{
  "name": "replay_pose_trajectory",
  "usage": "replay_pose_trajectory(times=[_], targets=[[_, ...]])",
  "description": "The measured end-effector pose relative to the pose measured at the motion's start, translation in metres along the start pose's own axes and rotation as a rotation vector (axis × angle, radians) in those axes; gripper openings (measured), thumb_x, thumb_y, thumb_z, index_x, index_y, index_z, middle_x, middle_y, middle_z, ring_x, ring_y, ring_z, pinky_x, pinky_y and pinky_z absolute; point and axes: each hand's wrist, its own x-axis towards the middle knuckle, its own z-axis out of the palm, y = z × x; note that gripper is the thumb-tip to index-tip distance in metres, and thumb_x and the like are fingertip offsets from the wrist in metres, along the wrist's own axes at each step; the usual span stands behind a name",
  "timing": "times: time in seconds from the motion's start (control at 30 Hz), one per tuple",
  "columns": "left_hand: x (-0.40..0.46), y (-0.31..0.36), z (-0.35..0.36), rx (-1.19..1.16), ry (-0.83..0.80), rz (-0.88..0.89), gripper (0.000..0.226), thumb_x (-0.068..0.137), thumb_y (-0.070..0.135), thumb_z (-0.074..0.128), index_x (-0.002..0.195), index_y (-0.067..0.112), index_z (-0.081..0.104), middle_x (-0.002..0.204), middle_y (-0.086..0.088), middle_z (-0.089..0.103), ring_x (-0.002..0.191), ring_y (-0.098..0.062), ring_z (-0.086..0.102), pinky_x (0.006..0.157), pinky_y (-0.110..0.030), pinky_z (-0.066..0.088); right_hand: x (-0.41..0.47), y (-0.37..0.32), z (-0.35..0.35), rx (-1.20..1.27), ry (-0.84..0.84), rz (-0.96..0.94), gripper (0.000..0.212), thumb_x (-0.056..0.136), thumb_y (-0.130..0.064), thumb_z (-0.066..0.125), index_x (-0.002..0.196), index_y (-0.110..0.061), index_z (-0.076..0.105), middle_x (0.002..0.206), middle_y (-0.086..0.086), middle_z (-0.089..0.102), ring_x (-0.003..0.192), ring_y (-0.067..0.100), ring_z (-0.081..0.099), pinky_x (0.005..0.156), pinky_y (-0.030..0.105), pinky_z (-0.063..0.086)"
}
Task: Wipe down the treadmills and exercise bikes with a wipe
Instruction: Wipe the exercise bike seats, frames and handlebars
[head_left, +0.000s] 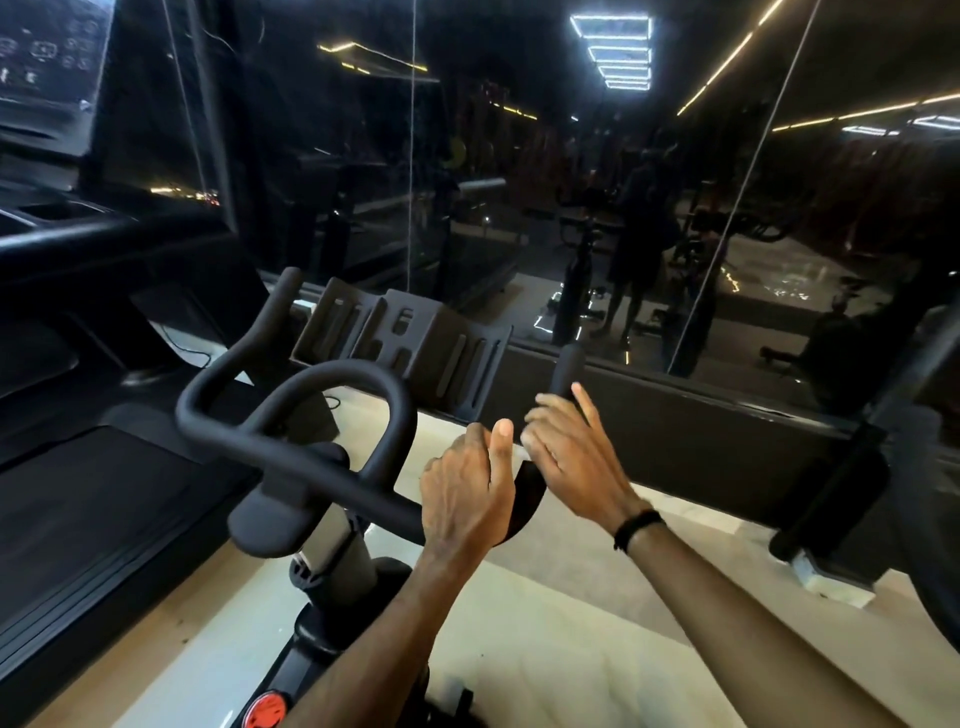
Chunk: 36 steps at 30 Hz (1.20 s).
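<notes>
The left hand (465, 480) curls around the bike handlebar (291, 447) at its right bend. The right hand (569, 452), at 3 o'clock of it, hovers with fingers loosely spread; whether it holds a wipe cannot be told. Judged best practice: steady the bar, wipe along the right grip (569, 371). The slotted holder (405, 338) at 12 o'clock appears empty.

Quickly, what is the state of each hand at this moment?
Left hand: closed around the black curved handlebar of the exercise bike.
Right hand: fingers extended by the handlebar's right end; a wipe cannot be told.
</notes>
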Motion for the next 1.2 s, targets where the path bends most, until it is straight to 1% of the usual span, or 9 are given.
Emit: replay_pose_trajectory(times=[0.17,0.3,0.43,0.6,0.73,0.83,0.93,1.1,1.2], targets=[[0.001,0.000,-0.002,-0.007,0.016,-0.022,0.074,0.095,0.065,0.002,0.090,0.016,0.057,0.080,-0.004,0.064,0.076,-0.028,0.061,0.076,-0.049,0.048,0.003,-0.025,0.013,0.100,-0.026,0.044,0.028,0.096,-0.020,0.045,0.083,-0.012,0.068,0.080,0.000,0.065,0.097,0.020,0.060,0.125,0.043,0.012],[0.000,0.000,-0.002,-0.029,0.033,-0.035,0.069,0.096,0.063,0.005,0.087,0.017,0.055,0.074,0.000,0.058,0.072,-0.023,0.059,0.074,-0.048,0.048,-0.057,-0.077,0.025,0.385,0.065,-0.009,0.022,0.097,-0.027,0.055,0.113,-0.015,0.064,0.102,0.004,0.068,0.104,0.016,0.056,0.110,0.039,0.039],[0.000,0.002,-0.002,-0.040,0.032,-0.046,0.076,0.094,0.064,0.002,0.095,0.015,0.060,0.084,-0.006,0.067,0.082,-0.030,0.063,0.076,-0.049,0.048,-0.034,-0.038,0.015,0.095,-0.028,-0.064,0.030,0.101,-0.023,0.040,0.097,-0.017,0.069,0.091,-0.002,0.065,0.102,0.015,0.059,0.125,0.043,0.003],[0.001,0.001,-0.004,-0.062,0.063,-0.063,0.071,0.094,0.063,0.005,0.088,0.015,0.057,0.074,-0.005,0.063,0.074,-0.029,0.060,0.068,-0.046,0.046,0.030,-0.007,0.002,-0.188,-0.118,0.071,0.048,0.100,-0.031,0.031,0.095,-0.020,0.078,0.116,-0.004,0.069,0.142,0.013,0.036,0.118,0.048,-0.023],[0.002,-0.001,-0.002,-0.070,0.065,-0.070,0.072,0.094,0.065,0.004,0.086,0.015,0.055,0.073,-0.005,0.062,0.073,-0.028,0.060,0.070,-0.047,0.047,0.008,-0.045,0.005,-0.154,-0.267,-0.064,0.042,0.094,-0.029,0.034,0.087,-0.018,0.074,0.081,-0.001,0.070,0.098,0.018,0.063,0.120,0.040,0.021],[0.001,-0.002,-0.002,-0.103,0.098,-0.071,0.073,0.095,0.063,0.005,0.088,0.014,0.059,0.074,-0.002,0.064,0.074,-0.024,0.061,0.070,-0.044,0.047,-0.017,-0.065,0.007,0.104,-0.304,-0.164,0.020,0.093,-0.022,0.056,0.088,-0.013,0.073,0.077,0.001,0.072,0.076,0.022,0.064,0.088,0.035,0.047],[0.001,-0.002,-0.004,-0.124,0.096,-0.076,0.071,0.096,0.062,0.007,0.090,0.014,0.059,0.074,-0.001,0.064,0.074,-0.023,0.061,0.071,-0.045,0.047,0.005,-0.033,0.008,-0.148,-0.221,-0.300,0.033,0.087,-0.022,0.043,0.068,-0.020,0.070,0.064,-0.006,0.066,0.070,0.017,0.062,0.106,0.041,0.039],[0.001,-0.002,-0.005,-0.151,0.136,-0.091,0.072,0.096,0.062,0.007,0.088,0.013,0.060,0.066,0.001,0.058,0.066,-0.020,0.058,0.062,-0.041,0.043,0.037,-0.014,-0.003,-0.197,-0.254,-0.023,0.052,0.097,-0.033,0.031,0.068,-0.023,0.074,0.072,-0.006,0.066,0.094,0.008,0.056,0.121,0.038,-0.008],[0.002,-0.003,-0.004,-0.147,0.139,-0.099,0.077,0.094,0.064,0.005,0.091,0.012,0.062,0.071,-0.002,0.063,0.073,-0.025,0.061,0.069,-0.046,0.045,0.001,-0.046,0.007,-0.097,-0.287,-0.090,0.032,0.087,-0.024,0.043,0.080,-0.022,0.075,0.074,-0.002,0.070,0.090,0.013,0.061,0.123,0.048,0.010]])
